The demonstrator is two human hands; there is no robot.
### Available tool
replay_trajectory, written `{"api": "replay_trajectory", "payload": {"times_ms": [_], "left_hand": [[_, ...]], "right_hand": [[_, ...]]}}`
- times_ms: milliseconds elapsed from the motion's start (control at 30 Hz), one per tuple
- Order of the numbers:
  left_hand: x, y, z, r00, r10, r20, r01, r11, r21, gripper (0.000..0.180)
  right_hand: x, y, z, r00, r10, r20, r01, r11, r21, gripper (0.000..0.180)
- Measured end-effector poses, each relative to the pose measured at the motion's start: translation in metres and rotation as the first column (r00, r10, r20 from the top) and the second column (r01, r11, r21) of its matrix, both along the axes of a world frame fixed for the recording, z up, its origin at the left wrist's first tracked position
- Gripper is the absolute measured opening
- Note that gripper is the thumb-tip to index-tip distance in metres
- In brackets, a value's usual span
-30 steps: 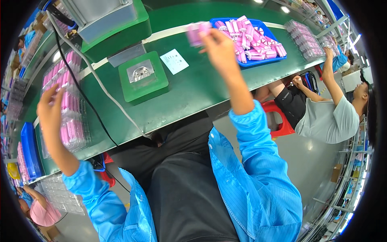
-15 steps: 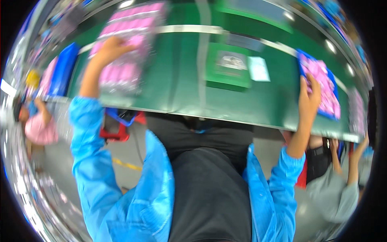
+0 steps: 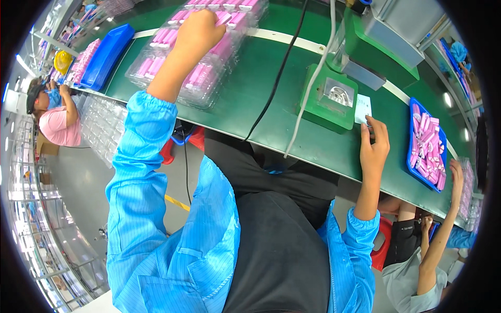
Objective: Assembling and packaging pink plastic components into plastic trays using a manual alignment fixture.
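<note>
green conveyor table runs across a factory line. left hand, fingers curled shut on a pink cell, sits over the clear tray. right hand rests by the white card, fingers together.

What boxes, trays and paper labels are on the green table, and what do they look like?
Clear plastic trays: far left on the table, under the left hand, filled with pink cylinders.
White paper slip: beside the green fixture, small rectangle, just beyond the right hand.
Blue bin: right side, rectangular, heaped with pink cylinders.
Empty blue bin: far left, long and narrow.
</note>
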State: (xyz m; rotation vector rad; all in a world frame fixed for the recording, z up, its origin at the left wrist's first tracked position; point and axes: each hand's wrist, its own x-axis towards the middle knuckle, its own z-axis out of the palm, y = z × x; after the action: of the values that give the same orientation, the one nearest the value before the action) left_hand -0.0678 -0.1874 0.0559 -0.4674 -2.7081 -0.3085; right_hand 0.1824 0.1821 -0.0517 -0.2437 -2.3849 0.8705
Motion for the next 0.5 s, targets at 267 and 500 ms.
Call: {"api": "replay_trajectory", "payload": {"times_ms": [267,500], "left_hand": [[0.054,0.027,0.016,0.986,-0.089,-0.143,0.154,0.826,0.543,0.032],[0.081,0.09,-0.035,0.87,-0.465,0.165,0.054,0.422,0.905,0.028]], "right_hand": [[0.0,-0.003,0.007,0.998,0.046,-0.043,-0.045,0.999,0.013,0.021],[-0.005,-0.016,0.015,0.991,0.111,-0.072,-0.117,0.99,-0.077,0.02]]}}
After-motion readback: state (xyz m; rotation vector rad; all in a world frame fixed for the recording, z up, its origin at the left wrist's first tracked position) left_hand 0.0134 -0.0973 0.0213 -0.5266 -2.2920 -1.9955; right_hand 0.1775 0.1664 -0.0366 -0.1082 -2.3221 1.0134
